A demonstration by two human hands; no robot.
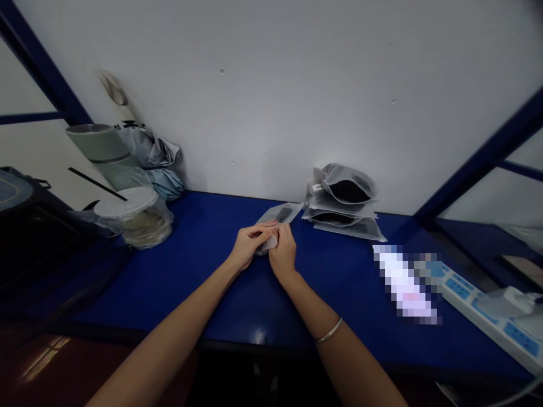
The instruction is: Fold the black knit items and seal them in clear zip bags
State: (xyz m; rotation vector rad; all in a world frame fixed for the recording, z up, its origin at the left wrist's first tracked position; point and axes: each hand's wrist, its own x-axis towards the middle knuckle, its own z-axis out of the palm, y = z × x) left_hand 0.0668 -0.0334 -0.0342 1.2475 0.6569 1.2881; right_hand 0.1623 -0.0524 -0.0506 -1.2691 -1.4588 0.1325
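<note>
At the middle of the blue table, a frosted plastic bag with dark print lies under and between my hands. My left hand is closed on the near end of the bag, its thumb and fingers pressed together. Beside it, my right hand has its fingers curled in and grips the same end. A whitish folded part of the bag shows between the two thumbs. Fingers cover much of it, so whether anything is inside cannot be made out. Just beyond my right hand is a stack of frosted zip bags with black contents.
Left of my hands stand a lidded cup with a black straw, a pale green tumbler and a folded umbrella. At right lie a blurred-out bright object and a power strip. A white wall rises behind the table.
</note>
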